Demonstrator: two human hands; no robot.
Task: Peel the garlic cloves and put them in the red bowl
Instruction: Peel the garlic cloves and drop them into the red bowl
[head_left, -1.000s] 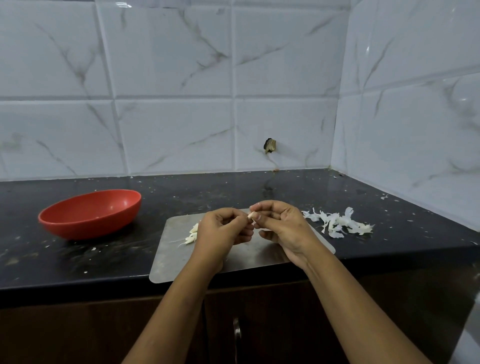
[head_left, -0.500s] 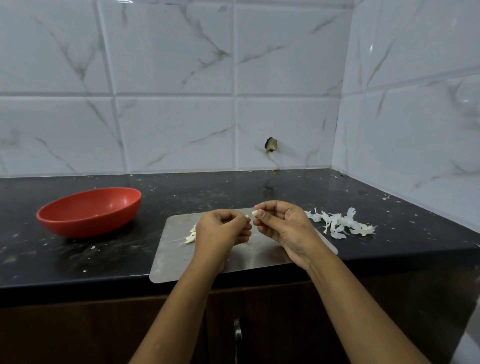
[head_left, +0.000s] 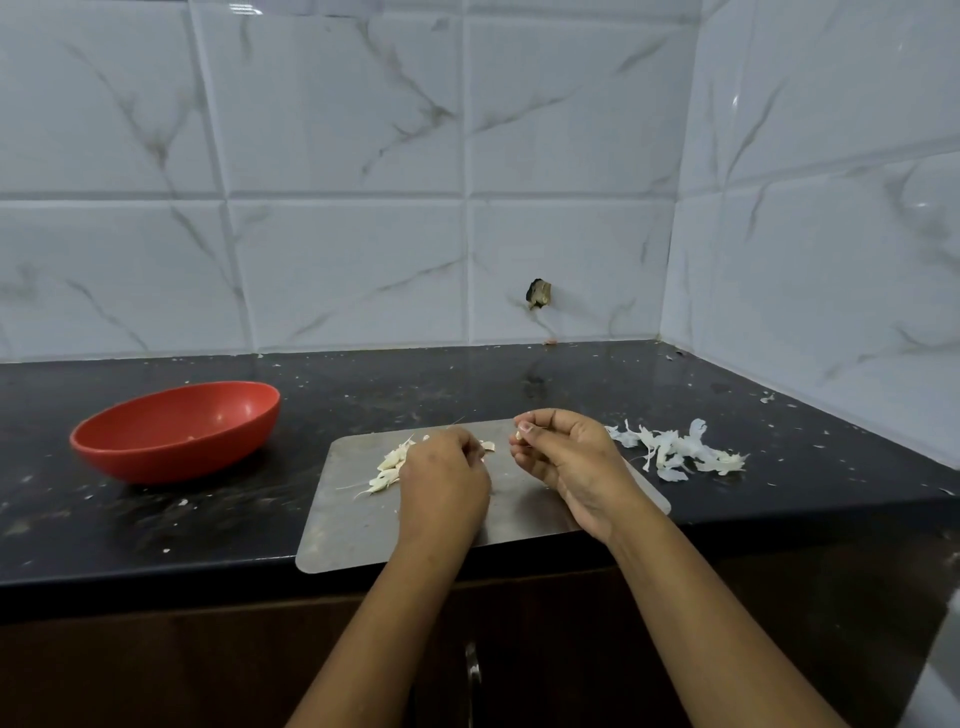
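The red bowl (head_left: 156, 462) stands on the black counter at the left, with a small pale bit inside. Several unpeeled garlic cloves (head_left: 388, 467) lie on the left part of the steel board (head_left: 363, 530). My left hand (head_left: 444, 480) is down on the board just right of them, its fingers curled under; what they hold is hidden. A small pale piece (head_left: 488, 445) lies by its fingertips. My right hand (head_left: 566, 460) hovers over the board's right part and pinches a small garlic clove (head_left: 519, 434) between thumb and fingertips.
A heap of white garlic skins (head_left: 675, 452) lies on the counter right of the board. Tiled walls close off the back and right. The board overhangs the counter's front edge, above a cabinet door with a handle (head_left: 471, 675).
My hands have come apart. The left hand has dropped to the board beside the cloves, while the right hand keeps the small piece at its fingertips.
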